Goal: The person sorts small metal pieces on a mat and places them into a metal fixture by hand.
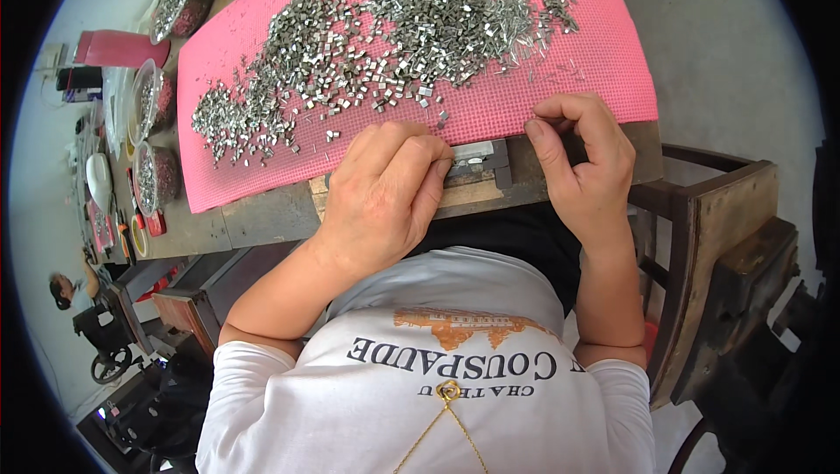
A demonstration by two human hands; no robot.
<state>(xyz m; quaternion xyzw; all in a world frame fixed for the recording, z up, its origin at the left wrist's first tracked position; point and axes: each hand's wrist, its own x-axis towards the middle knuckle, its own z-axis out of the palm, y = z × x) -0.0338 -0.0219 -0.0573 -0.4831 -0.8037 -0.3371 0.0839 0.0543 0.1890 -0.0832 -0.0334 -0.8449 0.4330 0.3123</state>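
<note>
My left hand (pixel 376 194) is closed, its thumb and fingertips pressed together at the left part of a small dark metal fixture (pixel 502 164) on the table's near edge. What those fingers hold is hidden. A pale, shiny strip (pixel 473 152) shows in the fixture beside them. Over the near right edge of the pink mesh mat (pixel 612 63), my right hand (pixel 591 155) is curled, thumb and index tips brought close in a pinch. Anything between them is too small to make out. Many small silvery metal pieces (pixel 429 24) lie heaped across the mat, beyond both hands.
Clear plastic tubs (pixel 155 178) of small metal parts line the table's left side. Near them are orange-handled pliers (pixel 125 238) and a yellow tape roll (pixel 140 236). A wooden stool or frame (pixel 726 203) stands at the right. Another person (pixel 79 290) is far left.
</note>
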